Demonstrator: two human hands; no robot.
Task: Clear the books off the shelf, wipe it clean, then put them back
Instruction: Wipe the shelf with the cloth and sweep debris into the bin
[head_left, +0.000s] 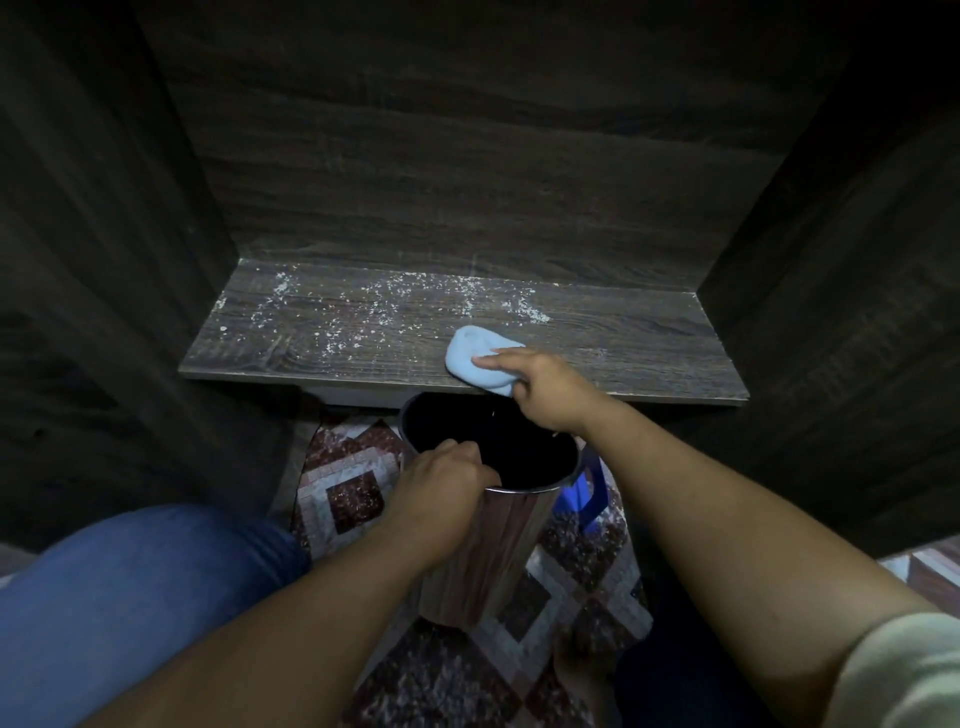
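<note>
Right hand (545, 389) grips a crumpled light-blue cloth (475, 358) at the front edge of the dark wood-grain shelf (649, 353), left hand (441, 483) clasps the rim of a shiny metal bin (498, 545) just below; white crumbs (363, 312) lie leftward, so strokes should draw them forward into the bin.

we find no words, labels, brands or numbers to read here: nothing legible on the blue cloth (470, 353) gripped by the right hand (548, 387), the shelf (337, 332) beneath that grip, or the metal bin (493, 545) the left hand (441, 480) grips by its rim.
</note>
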